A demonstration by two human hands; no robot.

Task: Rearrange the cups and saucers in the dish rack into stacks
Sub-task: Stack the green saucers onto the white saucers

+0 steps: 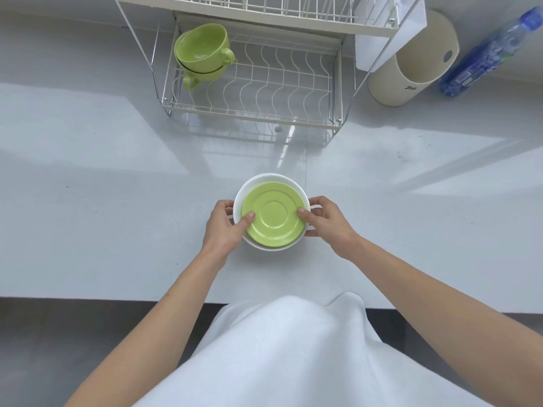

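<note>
Pale grey-white countertop [88,215] fills most of the frame, glossy, with slanted bands of light and shadow across it and a faint reflection of the rack below the rack's front edge. Near edge of the counter runs across the lower third; dark floor [73,348] under it at lower left and lower right. White garment of the person covers bottom centre

Centre frame: green saucer [273,214] sits on top of white saucers [266,179], stack held between both hands over the counter; can't tell if the stack touches the surface or how many white ones there are

Left hand [226,227]: fingers curled round the left rim of the stack, thumb flat on the green saucer. Right hand [324,221]: same grip on the right rim, thumb tip on the green saucer, fingers wrapped under the edge. Both closed on the stack, not clenched

Upper centre: white wire dish rack [252,92], two tiers. Lower tier holds two green cups [202,52] nested one in the other at its far left corner, tilted; rest of the lower tier bare wire

Upper right: cream cylindrical holder [411,66] beside the rack, blue plastic bottle [484,51] just right of it
</note>
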